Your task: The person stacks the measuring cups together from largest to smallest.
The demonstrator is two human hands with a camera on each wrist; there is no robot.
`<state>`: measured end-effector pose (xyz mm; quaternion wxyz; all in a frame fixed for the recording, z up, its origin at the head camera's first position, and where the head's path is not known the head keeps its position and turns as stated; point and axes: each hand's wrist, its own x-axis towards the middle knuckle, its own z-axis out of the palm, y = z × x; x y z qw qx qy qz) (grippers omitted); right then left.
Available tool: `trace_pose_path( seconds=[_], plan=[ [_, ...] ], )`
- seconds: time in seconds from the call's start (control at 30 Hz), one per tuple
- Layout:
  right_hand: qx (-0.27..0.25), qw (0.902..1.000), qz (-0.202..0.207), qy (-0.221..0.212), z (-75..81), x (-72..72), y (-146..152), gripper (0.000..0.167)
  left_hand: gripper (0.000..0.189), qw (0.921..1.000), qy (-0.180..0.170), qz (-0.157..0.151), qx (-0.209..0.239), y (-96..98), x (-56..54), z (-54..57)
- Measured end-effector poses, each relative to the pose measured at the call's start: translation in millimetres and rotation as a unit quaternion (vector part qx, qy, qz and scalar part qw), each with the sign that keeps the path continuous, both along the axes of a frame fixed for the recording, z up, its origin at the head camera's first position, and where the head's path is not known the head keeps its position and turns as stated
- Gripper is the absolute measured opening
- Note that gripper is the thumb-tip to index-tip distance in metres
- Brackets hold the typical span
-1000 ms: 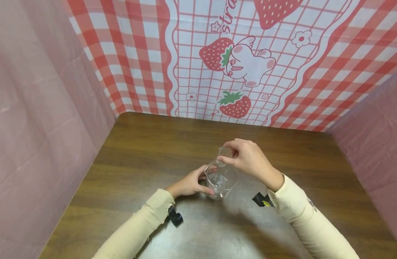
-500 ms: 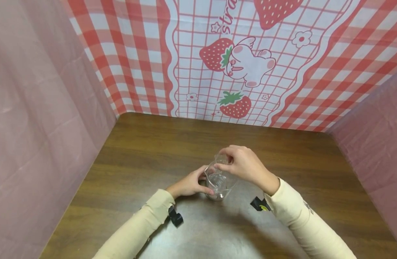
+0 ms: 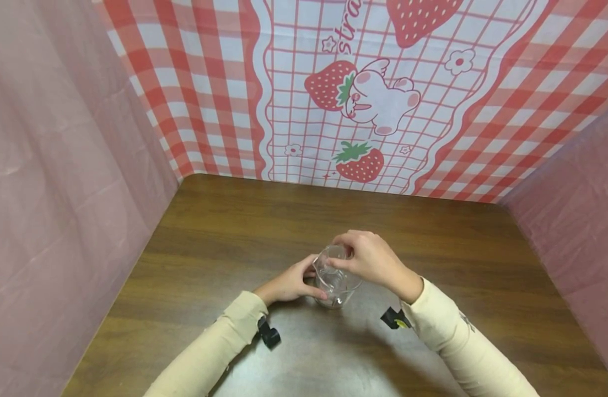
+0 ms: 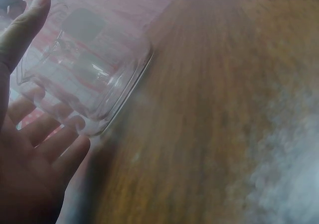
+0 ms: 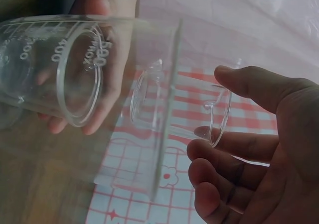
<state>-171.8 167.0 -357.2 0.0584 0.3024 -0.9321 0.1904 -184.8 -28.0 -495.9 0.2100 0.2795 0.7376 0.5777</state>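
Observation:
A large clear glass beaker point(image 3: 344, 291) with white volume markings stands on the wooden table. My left hand point(image 3: 290, 282) holds its side, thumb and fingers on opposite sides of the wall. In the right wrist view, another beaker point(image 5: 63, 87) sits inside the large one. My right hand point(image 3: 375, 258) pinches a small clear glass beaker point(image 5: 225, 115) near its rim, with the thumb on one side and fingers on the other. The small beaker's base end is within the mouth of the large beaker. Clear glass overlaps make the exact depth hard to tell.
The brown wooden table point(image 3: 224, 220) extends around both hands. A red-and-white strawberry cloth point(image 3: 294, 110) hangs behind it. Pink curtains point(image 3: 85, 165) flank both sides. Black wrist mounts point(image 3: 269, 332) sit at both cuffs.
My right hand has moved down and slightly left, bringing the small beaker from above the large beaker's rim into its mouth. The left hand and the large beaker have stayed put.

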Motion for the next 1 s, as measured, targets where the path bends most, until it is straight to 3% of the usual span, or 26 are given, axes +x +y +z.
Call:
trace_pose_path(
  seconds=[0.63, 1.0],
  plan=[
    [0.026, 0.9990, 0.008, -0.036, -18.3, 5.8, -3.9, 0.029, 0.080, 1.0000, 0.003, -0.001, 0.007, 0.3, -0.5, -3.5],
    [0.041, 0.9984, 0.019, -0.033, -18.6, 6.6, -5.5, 0.033, 0.079, 1.0000, 0.004, 0.002, 0.006, 0.6, -0.4, -2.5]
  ],
)
